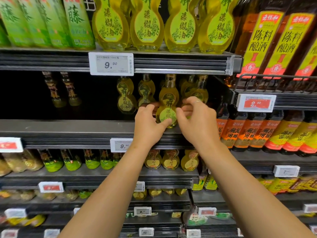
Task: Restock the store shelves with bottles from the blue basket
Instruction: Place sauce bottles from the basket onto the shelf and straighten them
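Standing at: front lip of the middle shelf [68, 129], the gourd-shaped oil bottle [169, 103]
Handling: likely glass, smooth, breakable; light; narrow waist suits a hold
Left hand [148, 124]: thumb and fingers clasp its lower bulb
Right hand [197, 117]: fingers curled at its right side; contact unclear
Neighbours: matching bottles [125, 97] behind

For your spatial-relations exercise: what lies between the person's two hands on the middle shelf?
In the head view, a gourd-shaped yellow oil bottle stands between the left hand and right hand, both gripping it.
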The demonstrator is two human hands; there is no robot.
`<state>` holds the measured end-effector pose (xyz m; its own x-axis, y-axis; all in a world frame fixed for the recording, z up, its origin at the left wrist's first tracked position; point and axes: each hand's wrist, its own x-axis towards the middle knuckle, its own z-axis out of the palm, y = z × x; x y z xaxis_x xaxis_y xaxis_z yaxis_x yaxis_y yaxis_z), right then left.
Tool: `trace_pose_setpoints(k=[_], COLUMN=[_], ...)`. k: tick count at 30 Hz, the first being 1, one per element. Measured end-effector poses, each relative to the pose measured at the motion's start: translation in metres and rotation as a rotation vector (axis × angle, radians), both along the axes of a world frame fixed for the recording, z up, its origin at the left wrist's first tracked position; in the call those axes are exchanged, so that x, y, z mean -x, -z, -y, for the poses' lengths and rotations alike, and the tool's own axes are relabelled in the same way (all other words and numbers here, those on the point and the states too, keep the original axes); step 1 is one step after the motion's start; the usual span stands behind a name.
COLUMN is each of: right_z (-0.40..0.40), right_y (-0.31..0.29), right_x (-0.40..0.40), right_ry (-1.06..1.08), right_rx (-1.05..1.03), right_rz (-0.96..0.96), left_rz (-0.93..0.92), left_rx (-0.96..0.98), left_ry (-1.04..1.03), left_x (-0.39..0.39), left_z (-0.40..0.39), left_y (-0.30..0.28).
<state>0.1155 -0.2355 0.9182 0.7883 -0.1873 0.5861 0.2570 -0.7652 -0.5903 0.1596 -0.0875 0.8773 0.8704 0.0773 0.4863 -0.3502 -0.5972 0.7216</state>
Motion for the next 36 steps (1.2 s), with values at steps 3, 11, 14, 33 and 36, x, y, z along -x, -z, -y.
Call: trace_pose_setpoints(k=[3,11,14,33,36], right_z=[0.032,0.048,0.049,0.070,0.070], right_y=[0.010,0.024,0.026,0.027,0.027], right_x=[0.009,-0.009,-0.014,-0.011,-0.012], right_ry=[0.075,0.059,0.048,-0.109,-0.090], right_rx=[-0.087,-0.138,-0.140,-0.116,-0.110], right_rz=[0.067,-0.154,-0.155,-0.269,-0.243], left_rz=[0.002,-0.058,-0.074,-0.177,-0.179], left_rx=[-0.007,0.051,0.102,0.215,0.210], left_ry=[-0.007,0.041,0.074,0.145,0.144], left_x=[-0.002,-0.005,-0.004,-0.010,-0.010], left_z=[0.000,-0.002,-0.003,-0.006,-0.006], left_y=[0.001,0.002,0.001,0.002,0.002])
